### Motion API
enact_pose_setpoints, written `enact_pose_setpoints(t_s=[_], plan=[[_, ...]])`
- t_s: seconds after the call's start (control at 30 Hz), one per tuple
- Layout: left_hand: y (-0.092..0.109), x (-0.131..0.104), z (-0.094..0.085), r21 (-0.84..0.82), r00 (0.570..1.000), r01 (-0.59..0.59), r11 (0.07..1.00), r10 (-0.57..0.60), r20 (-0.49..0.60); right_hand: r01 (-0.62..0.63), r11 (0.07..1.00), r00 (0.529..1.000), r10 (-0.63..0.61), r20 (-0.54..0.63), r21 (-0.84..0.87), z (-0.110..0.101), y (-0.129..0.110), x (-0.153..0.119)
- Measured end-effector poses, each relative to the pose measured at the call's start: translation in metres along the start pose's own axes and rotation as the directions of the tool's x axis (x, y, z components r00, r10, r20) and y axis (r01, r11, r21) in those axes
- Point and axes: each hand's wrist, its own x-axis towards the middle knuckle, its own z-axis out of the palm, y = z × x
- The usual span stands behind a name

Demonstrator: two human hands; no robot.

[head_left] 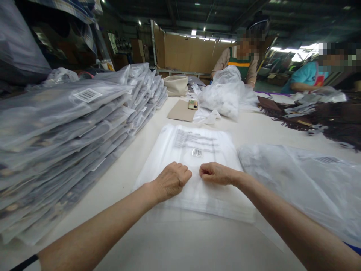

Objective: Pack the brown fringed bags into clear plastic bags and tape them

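Note:
A flat stack of clear plastic bags (194,150) with printed text and a barcode label lies on the white table (175,244) in front of me. My left hand (170,181) rests on the stack's near part with its fingers curled. My right hand (216,173) sits beside it, fingers pinched together on the top bag's film. The two hands nearly touch at the stack's middle.
Tall piles of bagged dark garments (64,143) fill the left side. A loose clear bag (304,184) lies at right. Further back are a cardboard sheet (182,111), a phone (193,104), a heap of plastic (222,94), dark garments (318,116) and two people working.

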Motion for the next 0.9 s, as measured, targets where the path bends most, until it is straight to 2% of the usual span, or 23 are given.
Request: enact_pose_setpoints(t_s=[0.17,0.3,0.4,0.5,0.67,0.8,0.9], plan=[[-0.003,0.001,-0.004,-0.084,0.992,0.116,0.99,-0.112,0.051,0.04,0.999,0.984,-0.032,-0.176,0.037,0.018,-0.007,-0.023],[-0.002,-0.005,-0.015,-0.135,0.983,0.158,0.978,-0.144,0.113,0.161,0.987,0.918,-0.156,-0.366,-0.017,0.044,-0.018,-0.044],[-0.001,-0.007,-0.021,-0.171,0.975,0.195,0.966,-0.172,0.142,0.089,0.995,0.885,-0.054,-0.462,0.054,0.053,-0.021,-0.046],[0.0,-0.01,-0.025,-0.23,0.975,0.2,0.952,-0.169,0.145,0.03,0.975,0.897,0.071,-0.436,0.219,0.053,-0.019,-0.04],[0.001,-0.016,-0.026,-0.272,0.983,0.146,0.951,-0.11,0.144,-0.051,0.865,0.938,0.213,-0.273,0.499,0.048,-0.014,-0.035],[0.0,-0.015,-0.023,-0.252,0.985,0.128,0.959,-0.093,0.145,-0.103,0.797,0.956,0.245,-0.162,0.595,0.045,-0.012,-0.036],[-0.001,-0.013,-0.021,-0.229,0.983,0.145,0.963,-0.114,0.144,-0.119,0.79,0.966,0.233,-0.115,0.601,0.04,-0.01,-0.034]])
